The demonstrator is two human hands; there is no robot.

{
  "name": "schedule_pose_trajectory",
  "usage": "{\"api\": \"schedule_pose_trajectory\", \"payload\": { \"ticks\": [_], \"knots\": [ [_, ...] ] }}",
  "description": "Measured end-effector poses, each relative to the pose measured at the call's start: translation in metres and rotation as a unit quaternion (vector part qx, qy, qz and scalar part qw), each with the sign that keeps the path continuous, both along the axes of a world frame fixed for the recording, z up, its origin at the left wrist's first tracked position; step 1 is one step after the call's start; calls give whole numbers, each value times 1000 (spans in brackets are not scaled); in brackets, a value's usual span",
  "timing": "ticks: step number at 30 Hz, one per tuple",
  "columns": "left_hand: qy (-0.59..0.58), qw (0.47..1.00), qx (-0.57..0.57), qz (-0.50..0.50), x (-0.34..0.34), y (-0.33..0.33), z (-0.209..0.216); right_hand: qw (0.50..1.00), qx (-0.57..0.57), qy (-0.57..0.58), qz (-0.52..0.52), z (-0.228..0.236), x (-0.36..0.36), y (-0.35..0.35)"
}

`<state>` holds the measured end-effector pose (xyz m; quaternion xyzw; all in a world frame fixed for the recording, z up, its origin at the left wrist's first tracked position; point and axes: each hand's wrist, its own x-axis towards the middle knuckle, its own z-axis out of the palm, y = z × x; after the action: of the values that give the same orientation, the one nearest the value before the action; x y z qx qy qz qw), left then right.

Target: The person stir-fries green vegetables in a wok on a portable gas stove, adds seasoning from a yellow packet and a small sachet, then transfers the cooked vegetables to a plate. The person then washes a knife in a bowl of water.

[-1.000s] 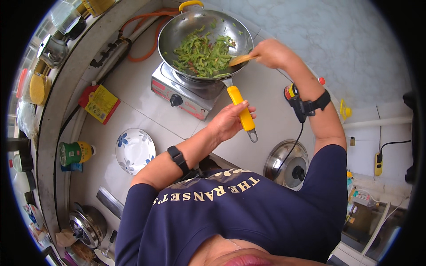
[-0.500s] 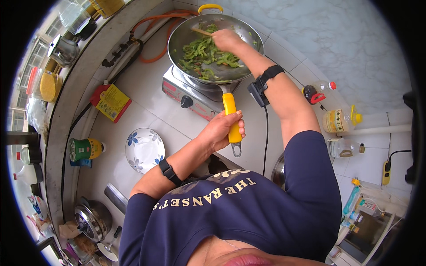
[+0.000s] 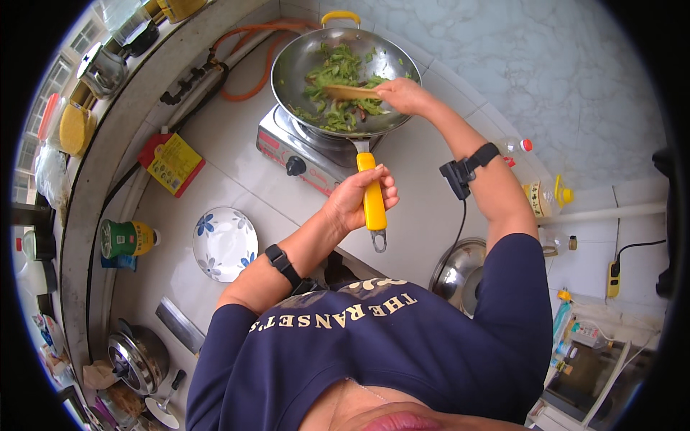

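Observation:
My left hand (image 3: 359, 197) is closed around the yellow handle of a wok (image 3: 293, 61). The wok rests on a silver gas stove (image 3: 277, 147) with a black knob. Inside it lie chopped green vegetables (image 3: 338, 68), with some small brownish bits among them. My right hand (image 3: 404, 95), over the wok's right side, grips a wooden spatula (image 3: 351, 93). The spatula's blade points left and lies among the vegetables.
A white plate with blue and grey flowers (image 3: 225, 244) sits left of my left forearm. Farther left are a green-and-yellow bottle (image 3: 128, 238) and a cleaver (image 3: 180, 325). A metal bowl (image 3: 460, 269) is at right. An orange hose (image 3: 248, 93) runs behind the stove.
My right hand has moved right and nearer, swinging the spatula from the far part of the wok to its middle. The vegetables have shifted. My left hand keeps its hold on the handle.

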<state>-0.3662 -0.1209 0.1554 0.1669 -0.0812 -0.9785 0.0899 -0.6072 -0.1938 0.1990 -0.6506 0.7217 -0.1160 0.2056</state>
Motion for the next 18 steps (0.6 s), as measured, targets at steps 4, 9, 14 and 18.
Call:
{"api": "schedule_pose_trajectory", "payload": {
  "ticks": [4,9,14,18],
  "knots": [
    [51,999,-18,-4,-1,-3,0,995,-47,84,-30,-3,-26,-32],
    [28,996,-79,18,16,-13,10,986,-112,123,-15,0,-37,-46],
    [-26,988,-155,3,51,-17,19,985,-124,16,-121,0,-39,-41],
    [-37,981,-188,9,89,-5,23,975,-165,-66,-134,-4,-16,-40]
  ]
}}
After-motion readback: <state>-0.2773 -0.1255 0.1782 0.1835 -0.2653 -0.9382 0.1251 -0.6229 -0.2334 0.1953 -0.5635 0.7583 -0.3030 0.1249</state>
